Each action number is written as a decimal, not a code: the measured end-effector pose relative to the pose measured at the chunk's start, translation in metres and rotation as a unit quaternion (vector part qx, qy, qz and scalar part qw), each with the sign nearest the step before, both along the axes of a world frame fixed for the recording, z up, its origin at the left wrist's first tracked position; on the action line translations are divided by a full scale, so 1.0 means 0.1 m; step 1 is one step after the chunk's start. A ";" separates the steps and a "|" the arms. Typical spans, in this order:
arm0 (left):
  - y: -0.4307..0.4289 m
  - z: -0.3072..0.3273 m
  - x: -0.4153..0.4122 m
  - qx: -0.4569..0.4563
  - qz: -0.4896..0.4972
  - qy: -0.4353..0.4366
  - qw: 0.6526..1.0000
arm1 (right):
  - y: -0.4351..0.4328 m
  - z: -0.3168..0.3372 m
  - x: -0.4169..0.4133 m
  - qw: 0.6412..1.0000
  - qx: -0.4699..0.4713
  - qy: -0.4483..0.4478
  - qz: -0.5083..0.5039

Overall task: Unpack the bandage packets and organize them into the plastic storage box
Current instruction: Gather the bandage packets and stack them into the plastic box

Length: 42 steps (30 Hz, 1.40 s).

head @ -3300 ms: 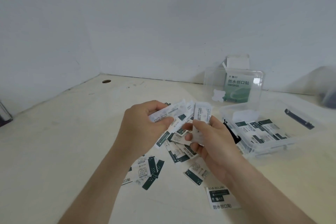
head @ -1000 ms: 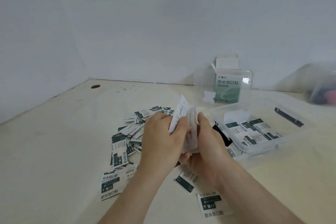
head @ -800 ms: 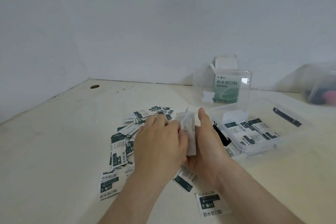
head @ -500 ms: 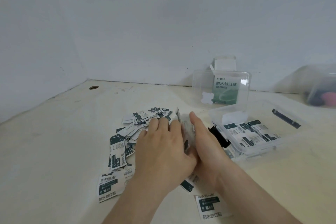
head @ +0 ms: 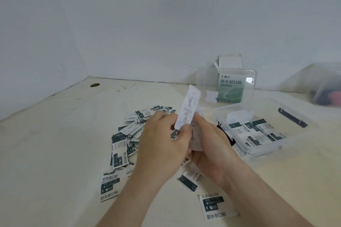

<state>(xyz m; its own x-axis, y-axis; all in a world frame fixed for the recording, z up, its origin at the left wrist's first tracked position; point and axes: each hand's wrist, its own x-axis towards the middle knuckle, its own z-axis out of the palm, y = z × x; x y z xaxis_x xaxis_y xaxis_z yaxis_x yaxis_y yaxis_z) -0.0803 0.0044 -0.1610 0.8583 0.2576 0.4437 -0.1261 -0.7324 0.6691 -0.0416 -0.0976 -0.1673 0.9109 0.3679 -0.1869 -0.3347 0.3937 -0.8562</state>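
Table (head: 55,153): cream, smooth, flat.
Box (head: 262,150): clear plastic, rectangular, open, just right of the hands; flat packets (head: 256,132) lie inside.
Pile (head: 129,134): white and dark-green paper packets, loose, left of and beneath the hands.
Right hand (head: 212,149): fingers curled round a thin stack (head: 195,138) held on edge.
Left hand (head: 162,145): thumb and fingers pinched narrow on the bottom of one long white packet (head: 188,107), which stands above both hands.

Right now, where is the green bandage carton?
In the head view, the green carton stands right of centre by the back wall, directly behind the raised clear lid of the plastic storage box.
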 end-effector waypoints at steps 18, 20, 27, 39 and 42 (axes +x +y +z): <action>0.18 0.08 -0.02 -0.137 -0.064 0.094 0.984 | -0.07 0.08 0.00 0.999 -0.014 -0.036 0.021; 0.20 0.09 0.02 -0.180 -0.015 -0.018 0.983 | -0.10 0.10 -0.01 0.996 -0.025 -0.048 0.073; 0.10 0.13 -0.05 -0.232 -0.108 -0.062 0.965 | -0.09 0.14 -0.08 0.957 0.061 -0.021 0.283; 0.12 0.02 0.04 -0.121 0.028 -0.190 0.974 | 0.01 0.07 -0.09 0.987 -0.011 0.036 0.158; 0.09 -0.03 0.07 -0.097 0.001 -0.165 0.981 | 0.03 0.08 -0.13 0.988 -0.087 0.003 0.129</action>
